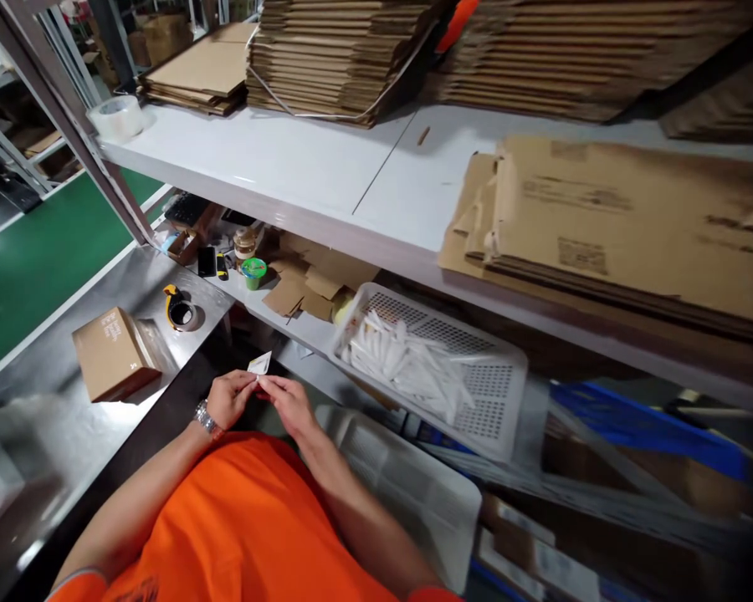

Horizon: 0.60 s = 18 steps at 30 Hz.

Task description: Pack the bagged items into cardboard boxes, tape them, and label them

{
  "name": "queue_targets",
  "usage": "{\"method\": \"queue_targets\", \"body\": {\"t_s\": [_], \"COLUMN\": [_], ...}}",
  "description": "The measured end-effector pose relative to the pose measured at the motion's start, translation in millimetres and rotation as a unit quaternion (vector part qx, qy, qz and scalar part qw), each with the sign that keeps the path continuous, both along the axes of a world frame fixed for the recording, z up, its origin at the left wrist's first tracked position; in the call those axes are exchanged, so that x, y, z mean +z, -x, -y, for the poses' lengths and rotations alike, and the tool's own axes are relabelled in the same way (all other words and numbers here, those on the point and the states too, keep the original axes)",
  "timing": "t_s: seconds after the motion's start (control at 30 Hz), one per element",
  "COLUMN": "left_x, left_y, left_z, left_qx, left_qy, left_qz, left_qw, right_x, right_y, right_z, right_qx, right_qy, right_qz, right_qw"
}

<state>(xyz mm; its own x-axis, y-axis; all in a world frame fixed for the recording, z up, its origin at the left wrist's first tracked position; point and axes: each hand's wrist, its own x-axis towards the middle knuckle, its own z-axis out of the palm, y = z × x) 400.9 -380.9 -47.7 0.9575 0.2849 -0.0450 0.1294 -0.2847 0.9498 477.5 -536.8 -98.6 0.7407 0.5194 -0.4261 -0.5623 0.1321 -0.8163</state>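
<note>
Close to the orange shirt (251, 518), the left hand (229, 400), with a metal wristwatch (206, 418) on its wrist, and the right hand (289, 405) met in front of the chest. Both had their fingertips pinched shut on a small white packet (260, 364), which stood just above the fingers, over the dark edge of the steel worktable (56, 418). To the left on that table sat a small closed brown carton (113, 353), and just beyond it a tape dispenser (179, 309). To the right of the hands, a white perforated basket (477, 376) held a heap of white packets (407, 359); a second white tray (414, 485) lay below it. Farther back, on the lower shelf, stood a green-lidded cup (253, 272), a phone (207, 260) and scraps of cardboard (307, 284). The white upper shelf (326, 176) carried a roll of clear tape (116, 117) at its left end, flattened cartons (633, 226) at right, and stacks of folded cardboard (339, 58) at the back.
</note>
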Motion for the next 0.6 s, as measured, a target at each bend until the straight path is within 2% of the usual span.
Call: {"method": "queue_targets", "body": {"t_s": [0.33,0.43,0.5,0.6], "left_x": [1.5,-0.7,-2.9,-5.1], "left_y": [2,5,7,6], "left_z": [5,6,7,6], "left_qx": [0.003,0.007,0.028,0.104], "left_qy": [0.002,0.026,0.044,0.109], "left_qz": [-0.031,-0.041,-0.061,-0.117], "left_qw": [1.000,0.999,0.997,0.982], "right_x": [-9.9,-6.3,-2.9,0.7], "right_y": [1,2,3,5], "right_z": [8,11,12,19], "right_qx": [0.012,0.028,0.043,0.052], "right_qy": [0.022,0.045,0.058,0.021], "right_qz": [0.005,0.053,0.093,0.074], "right_qw": [1.000,0.997,0.993,0.996]}}
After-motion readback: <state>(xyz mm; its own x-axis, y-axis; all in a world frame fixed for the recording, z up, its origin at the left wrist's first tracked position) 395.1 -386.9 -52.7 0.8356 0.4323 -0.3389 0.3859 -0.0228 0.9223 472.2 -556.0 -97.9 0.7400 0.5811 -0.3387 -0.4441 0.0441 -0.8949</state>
